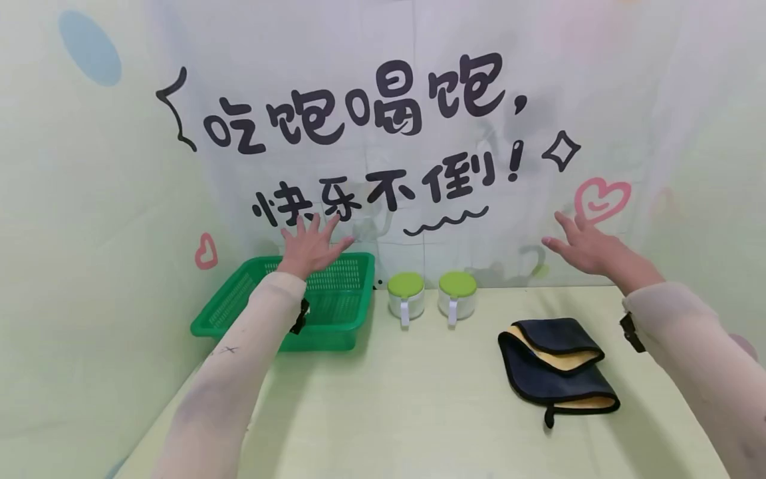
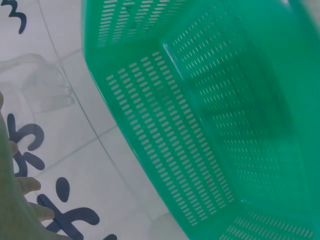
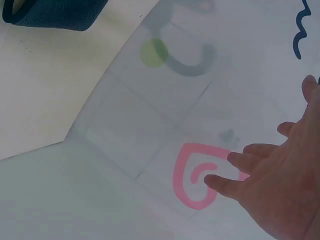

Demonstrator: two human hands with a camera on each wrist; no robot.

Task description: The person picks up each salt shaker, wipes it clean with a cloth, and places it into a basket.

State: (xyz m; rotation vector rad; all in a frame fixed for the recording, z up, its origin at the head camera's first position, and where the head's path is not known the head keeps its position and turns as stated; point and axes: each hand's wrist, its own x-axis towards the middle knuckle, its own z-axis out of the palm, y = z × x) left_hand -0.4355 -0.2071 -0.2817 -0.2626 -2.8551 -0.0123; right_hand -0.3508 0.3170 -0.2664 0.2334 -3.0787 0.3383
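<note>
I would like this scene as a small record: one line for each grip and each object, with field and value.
Left grip: raised, fingers spread, holding nothing
Right grip: raised, fingers spread, holding nothing
Basket: green, perforated, left side of table
Left jar: green-lidded, right of basket
Right jar: green-lidded, apart from left jar
Cloth: dark blue, folded, yellowish inside, right of both jars
Backdrop: whitish, printed in black and pink
</note>
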